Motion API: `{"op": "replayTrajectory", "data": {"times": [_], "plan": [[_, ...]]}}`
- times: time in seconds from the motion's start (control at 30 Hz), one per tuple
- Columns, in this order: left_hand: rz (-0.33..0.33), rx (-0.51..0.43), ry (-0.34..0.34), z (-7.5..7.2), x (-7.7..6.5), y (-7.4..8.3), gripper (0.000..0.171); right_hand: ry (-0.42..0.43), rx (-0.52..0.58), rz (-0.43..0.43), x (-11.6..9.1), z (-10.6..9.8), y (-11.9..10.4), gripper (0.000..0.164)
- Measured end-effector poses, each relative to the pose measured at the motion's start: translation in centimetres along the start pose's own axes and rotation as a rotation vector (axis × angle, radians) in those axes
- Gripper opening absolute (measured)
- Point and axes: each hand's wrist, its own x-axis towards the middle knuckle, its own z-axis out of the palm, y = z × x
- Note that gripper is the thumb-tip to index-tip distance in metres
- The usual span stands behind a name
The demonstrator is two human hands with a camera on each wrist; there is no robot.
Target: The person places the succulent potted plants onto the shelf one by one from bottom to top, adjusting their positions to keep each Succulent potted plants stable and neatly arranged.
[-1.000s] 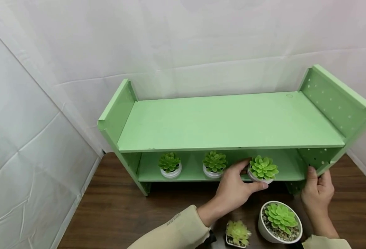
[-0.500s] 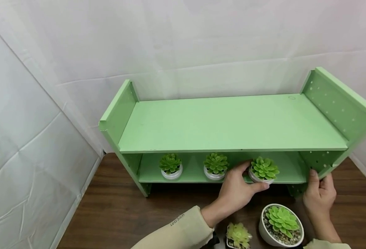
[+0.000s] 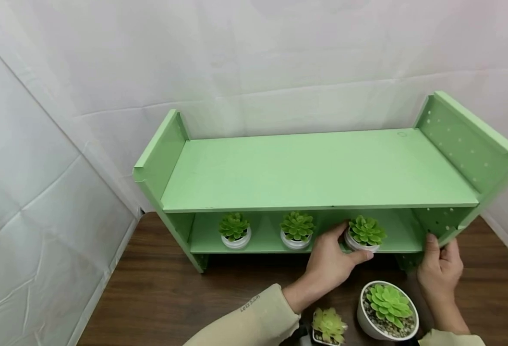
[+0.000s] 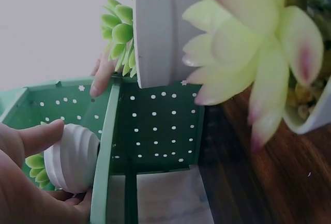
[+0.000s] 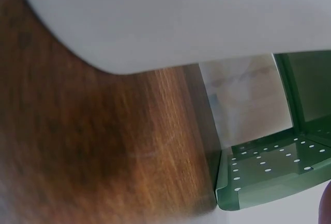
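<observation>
A green two-tier shelf (image 3: 319,168) stands on the brown wooden table. On its lower board, toward the right, is a small potted succulent (image 3: 367,231) in a white ridged pot. My left hand (image 3: 328,264) pinches that pot between thumb and fingers, right at the board's front edge. In the left wrist view, the thumb (image 4: 46,137) lies along the pot's side (image 4: 72,158). Lower down on the right, my right hand (image 3: 441,269) grips the front edge of the shelf's right side panel. The right wrist view shows just a fingertip of it.
Two matching potted succulents, one at the left (image 3: 235,232) and one in the middle (image 3: 296,230), sit on the lower board. Between my forearms on the table stand a small square-potted succulent (image 3: 329,327) and a larger round white pot (image 3: 368,318) with pebbles. A white cloth wall (image 3: 280,62) rises behind.
The pinched succulent pot has shifted slightly back onto the lower board, the left hand with it. The right hand keeps its grip on the side panel.
</observation>
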Motion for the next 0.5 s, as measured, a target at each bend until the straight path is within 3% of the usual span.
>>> {"op": "replayTrajectory", "data": {"times": [0.27, 0.5], "plan": [[-0.018, 0.028, 0.013, 0.1, 0.3, 0.3, 0.069, 0.006, 0.001, 0.0, 0.0, 0.2, -0.9, 0.029], [-0.018, 0.047, 0.009, 0.2, 0.5, 0.3, 0.073, 0.005, 0.043, -0.006, 0.0, -0.1, 0.9, 0.029]]}}
